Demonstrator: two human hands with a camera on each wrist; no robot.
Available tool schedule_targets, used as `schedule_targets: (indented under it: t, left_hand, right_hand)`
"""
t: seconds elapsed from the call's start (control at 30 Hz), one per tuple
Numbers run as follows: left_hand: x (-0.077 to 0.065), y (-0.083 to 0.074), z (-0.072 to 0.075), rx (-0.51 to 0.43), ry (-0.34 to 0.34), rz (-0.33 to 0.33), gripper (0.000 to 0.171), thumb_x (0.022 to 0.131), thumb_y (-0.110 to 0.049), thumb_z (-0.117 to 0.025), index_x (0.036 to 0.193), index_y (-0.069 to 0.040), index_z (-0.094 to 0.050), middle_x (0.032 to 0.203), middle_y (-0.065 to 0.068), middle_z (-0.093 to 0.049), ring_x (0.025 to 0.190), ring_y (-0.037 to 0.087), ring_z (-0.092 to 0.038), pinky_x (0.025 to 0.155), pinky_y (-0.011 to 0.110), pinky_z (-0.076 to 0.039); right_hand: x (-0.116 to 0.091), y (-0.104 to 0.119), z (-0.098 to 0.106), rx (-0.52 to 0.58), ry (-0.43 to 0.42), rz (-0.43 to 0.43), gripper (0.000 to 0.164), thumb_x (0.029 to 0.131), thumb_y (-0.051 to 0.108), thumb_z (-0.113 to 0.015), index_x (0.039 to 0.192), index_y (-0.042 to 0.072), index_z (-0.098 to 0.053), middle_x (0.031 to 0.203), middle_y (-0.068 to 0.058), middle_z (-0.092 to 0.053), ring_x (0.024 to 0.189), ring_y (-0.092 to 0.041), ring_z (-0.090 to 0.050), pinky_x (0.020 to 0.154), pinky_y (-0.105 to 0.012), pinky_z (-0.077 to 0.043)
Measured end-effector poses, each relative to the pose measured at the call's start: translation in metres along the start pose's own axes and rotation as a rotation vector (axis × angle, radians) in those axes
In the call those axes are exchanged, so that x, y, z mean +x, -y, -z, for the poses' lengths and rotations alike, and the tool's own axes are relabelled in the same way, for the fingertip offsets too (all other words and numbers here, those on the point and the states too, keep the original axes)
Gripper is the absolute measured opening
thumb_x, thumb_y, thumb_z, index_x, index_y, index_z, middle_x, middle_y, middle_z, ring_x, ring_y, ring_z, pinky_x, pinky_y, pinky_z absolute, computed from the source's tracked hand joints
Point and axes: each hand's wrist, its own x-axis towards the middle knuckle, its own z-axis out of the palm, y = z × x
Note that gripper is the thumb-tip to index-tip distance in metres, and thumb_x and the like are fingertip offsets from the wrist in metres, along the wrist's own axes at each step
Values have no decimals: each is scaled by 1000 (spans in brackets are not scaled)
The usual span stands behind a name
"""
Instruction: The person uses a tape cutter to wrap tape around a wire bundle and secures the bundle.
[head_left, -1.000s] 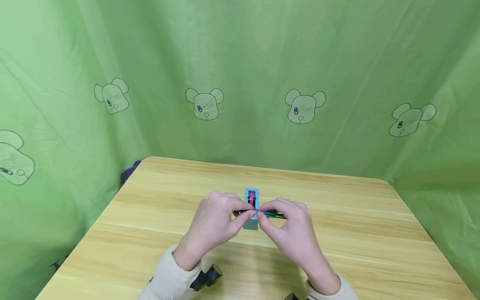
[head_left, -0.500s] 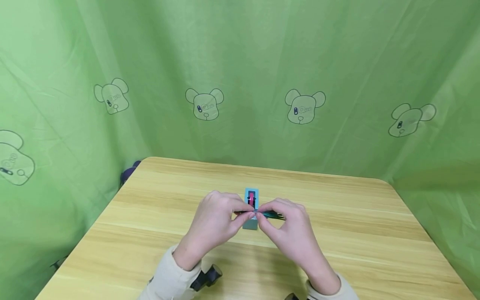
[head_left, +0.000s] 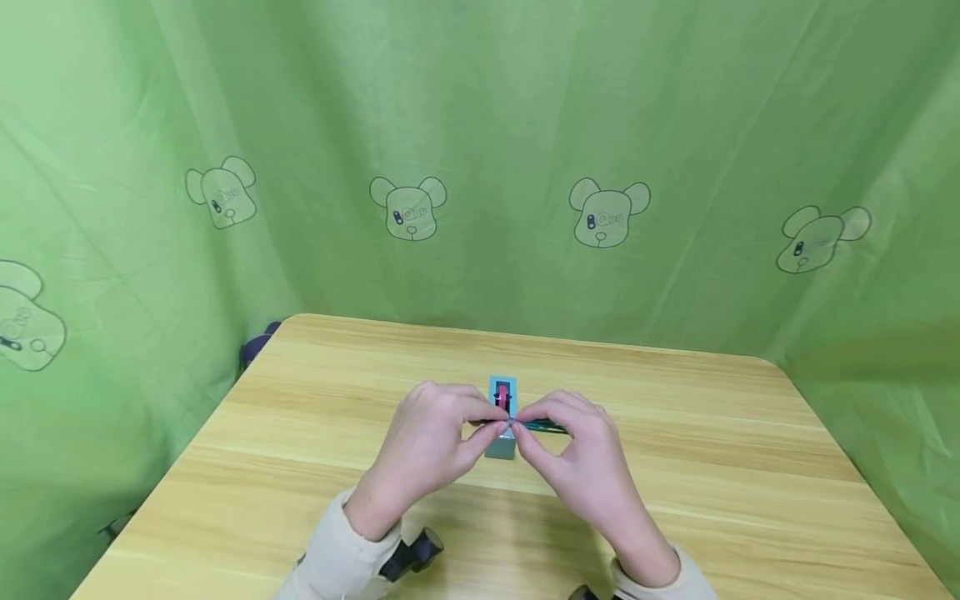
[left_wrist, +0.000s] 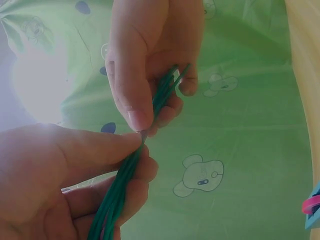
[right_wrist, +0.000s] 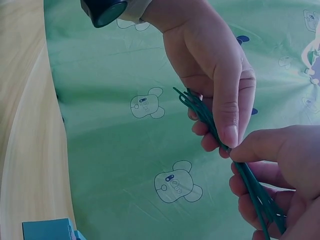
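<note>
My left hand [head_left: 431,429] and right hand [head_left: 588,442] meet fingertip to fingertip over the table, both pinching one thin bundle of green cords [left_wrist: 116,195]. In the left wrist view, thumb and fingers of each hand squeeze the bundle near its middle, where a small pale bit shows between the thumbs. Loose cord ends fan out past the left hand in the right wrist view, and the strands spread inside the right palm. Just behind the fingertips stands a blue tape dispenser [head_left: 501,450] with a pink roll core [head_left: 503,396], partly hidden by the hands.
A light wood-grain table [head_left: 337,375] lies under the hands. Green curtain [head_left: 510,275] with printed bear heads surrounds it at the back and sides. A dark purple object [head_left: 258,346] sits beyond the table's far left corner. A black wrist device [head_left: 412,556] is on the left sleeve.
Both hands keep their pinch in almost the same place. The cord ends beside the right hand shift slightly, and the right fingers rise a little. The tape dispenser stays put.
</note>
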Motion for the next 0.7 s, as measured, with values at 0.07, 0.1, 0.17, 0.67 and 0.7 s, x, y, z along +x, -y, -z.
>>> schedule_targets:
  t: [0.07,0.1,0.17,0.67,0.7]
  left_hand:
    - [0,0,0,-1,12,12,6,86,-20,-78,91,-19,-81,87,-11,-73,71,4,-65,65,26,-45]
    - [0,-1,0,2,16,17,6,87,-21,-78,92,-19,-81,87,-11,-73,71,4,-64,66,26,-44]
    - [0,-1,1,11,24,24,7,88,-22,-76,92,-20,-81,86,-12,-73,71,2,-63,65,25,-43]
    - [1,1,-2,69,19,-20,5,88,-22,-77,87,-19,-80,76,-12,-70,60,-1,-55,63,26,-44]
    - [1,1,-2,77,3,-37,4,87,-22,-78,86,-19,-81,75,-12,-70,59,0,-56,63,26,-44]
  right_hand:
    - [0,0,0,-6,-13,9,20,79,5,-81,88,21,-75,85,20,-66,81,-5,-60,74,-34,-44]
    - [0,0,0,-7,-15,11,20,79,5,-82,88,21,-75,85,20,-65,81,-5,-60,74,-34,-45]
    - [0,1,0,-7,-20,14,20,78,4,-82,88,21,-75,85,20,-65,81,-5,-59,74,-34,-45]
    - [0,0,-2,4,-27,26,20,77,4,-83,87,19,-74,86,19,-65,83,-6,-58,72,-30,-44]
    - [0,0,-2,6,-26,26,20,78,4,-82,88,20,-74,86,19,-65,83,-6,-58,72,-30,-44]
